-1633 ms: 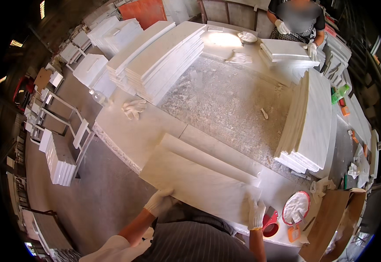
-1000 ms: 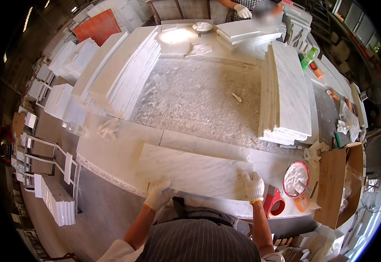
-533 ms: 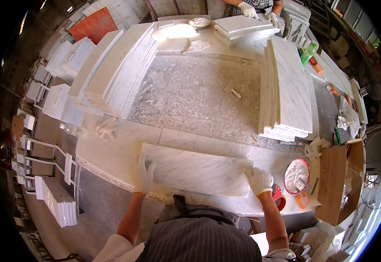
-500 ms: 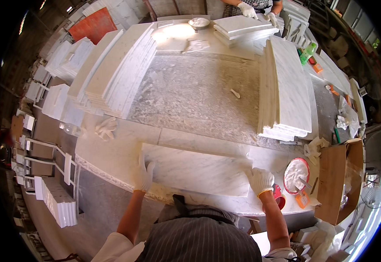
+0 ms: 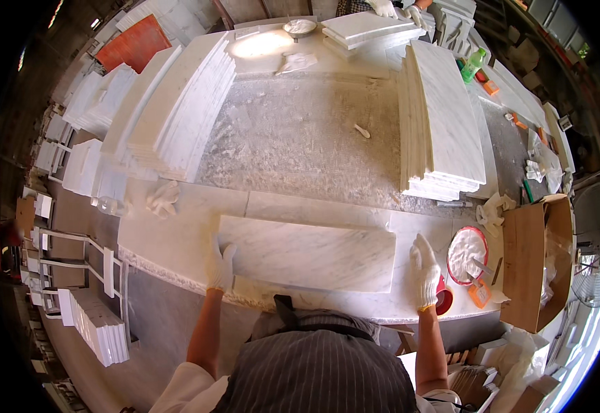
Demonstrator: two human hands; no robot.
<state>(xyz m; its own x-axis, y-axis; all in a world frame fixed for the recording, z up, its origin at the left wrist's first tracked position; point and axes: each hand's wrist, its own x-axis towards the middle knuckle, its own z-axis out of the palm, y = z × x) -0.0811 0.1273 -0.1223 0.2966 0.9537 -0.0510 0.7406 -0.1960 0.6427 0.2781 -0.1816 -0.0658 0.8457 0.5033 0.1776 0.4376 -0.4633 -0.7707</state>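
Head view: left hand rests unclenched against the slab; right hand, uncurled, grips nothing; swinging outward, it could tip the bowl beyond.

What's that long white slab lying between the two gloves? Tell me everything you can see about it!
The slab is a long, flat, thin rectangle, white with soft grey streaks, like marble. It looks whole, lying flat along the near side of the worktop, its long sides running left to right. The gloved left hand is at its left end, seemingly touching; the gloved right hand is apart from its right end.
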